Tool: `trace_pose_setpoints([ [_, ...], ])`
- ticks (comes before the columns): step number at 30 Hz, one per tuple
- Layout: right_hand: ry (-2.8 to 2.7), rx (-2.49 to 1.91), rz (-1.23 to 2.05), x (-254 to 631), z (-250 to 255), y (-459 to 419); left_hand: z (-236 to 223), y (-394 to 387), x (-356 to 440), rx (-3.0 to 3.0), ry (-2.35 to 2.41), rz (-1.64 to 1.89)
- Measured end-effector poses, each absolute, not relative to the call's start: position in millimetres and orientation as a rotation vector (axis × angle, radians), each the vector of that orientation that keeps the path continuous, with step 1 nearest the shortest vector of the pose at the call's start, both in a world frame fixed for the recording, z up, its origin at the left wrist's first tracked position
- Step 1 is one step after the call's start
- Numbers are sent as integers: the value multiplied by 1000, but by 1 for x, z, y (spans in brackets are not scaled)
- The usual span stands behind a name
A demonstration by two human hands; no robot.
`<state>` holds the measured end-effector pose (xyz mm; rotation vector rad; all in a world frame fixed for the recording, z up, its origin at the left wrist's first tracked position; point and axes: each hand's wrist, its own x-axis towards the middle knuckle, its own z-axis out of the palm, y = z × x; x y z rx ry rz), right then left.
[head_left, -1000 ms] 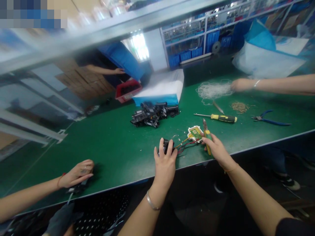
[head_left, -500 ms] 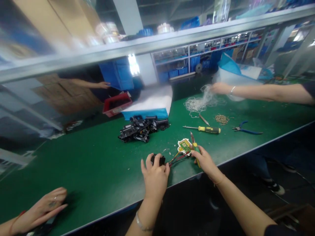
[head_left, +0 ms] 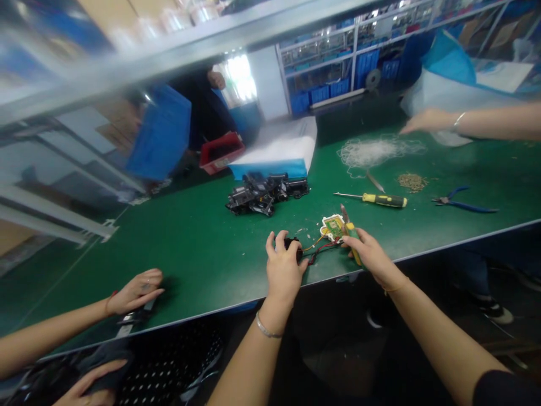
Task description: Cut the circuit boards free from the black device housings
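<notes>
My left hand [head_left: 285,265] is closed over a small black part [head_left: 292,243] on the green table, its fingers curled over the top. Red, black and yellow wires [head_left: 318,247] run from this part to a white plastic housing with a green circuit board [head_left: 333,227]. My right hand [head_left: 372,256] grips pliers with yellow and green handles [head_left: 351,237], their jaws pointing away from me beside the board. Beyond lie a yellow-and-black screwdriver [head_left: 384,200] and a heap of black plastic assemblies [head_left: 266,194].
Blue-handled pliers [head_left: 465,203], a pile of small brass-coloured pieces [head_left: 412,181] and tangled white strands [head_left: 372,152] lie right. A co-worker's hand [head_left: 429,121] reaches in there; another's hands [head_left: 141,290] are at left. A red bin [head_left: 222,152] stands behind; a shelf crosses above.
The view has tilted down and shifted left. At right, the co-worker's hand has come away from the white strands. A blue crate now shows at back left. My hands keep their holds.
</notes>
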<state>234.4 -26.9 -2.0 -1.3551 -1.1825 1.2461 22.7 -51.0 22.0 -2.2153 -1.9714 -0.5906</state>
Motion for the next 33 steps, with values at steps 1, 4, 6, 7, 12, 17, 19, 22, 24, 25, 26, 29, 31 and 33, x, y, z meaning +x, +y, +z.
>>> trace_pose_setpoints([
  [1, -1186, -1343, 1255, 233, 0, -29, 21, -51, 22, -2210, -1976, -603],
  [4, -1175, -1305, 1269, 228, 11, -37, 19, -52, 22, -2212, -1974, -615],
  [6, -1160, -1259, 1309, 224, 20, -46, 18, -53, 22, -2214, -1979, -611],
  [7, -1153, -1235, 1359, 222, 24, -52, 18, -53, 22, -2212, -1985, -607],
  [12, -1067, -1203, 1838, 209, 35, -83, 19, -56, 23, -2193, -2008, -574],
  [17, -1055, -1288, 2109, 198, 29, -88, 22, -59, 23, -2178, -2016, -510],
  [19, -1106, -1328, 2119, 196, 28, -83, 22, -60, 23, -2179, -2017, -492],
  [22, -1210, -1390, 2105, 195, 31, -76, 24, -61, 21, -2178, -2020, -488],
  [24, -1267, -1425, 2094, 195, 34, -72, 25, -61, 20, -2170, -2034, -494],
  [25, -1291, -1440, 2091, 195, 36, -70, 26, -61, 20, -2163, -2046, -499],
  [26, -1315, -1454, 2090, 195, 38, -68, 27, -61, 19, -2157, -2058, -504],
  [29, -1348, -1505, 2109, 196, 44, -62, 28, -61, 18, -2151, -2077, -504],
  [31, -1348, -1563, 2129, 195, 49, -56, 28, -61, 18, -2153, -2077, -499],
  [33, -1347, -1640, 2130, 194, 54, -51, 27, -60, 18, -2145, -2075, -508],
])
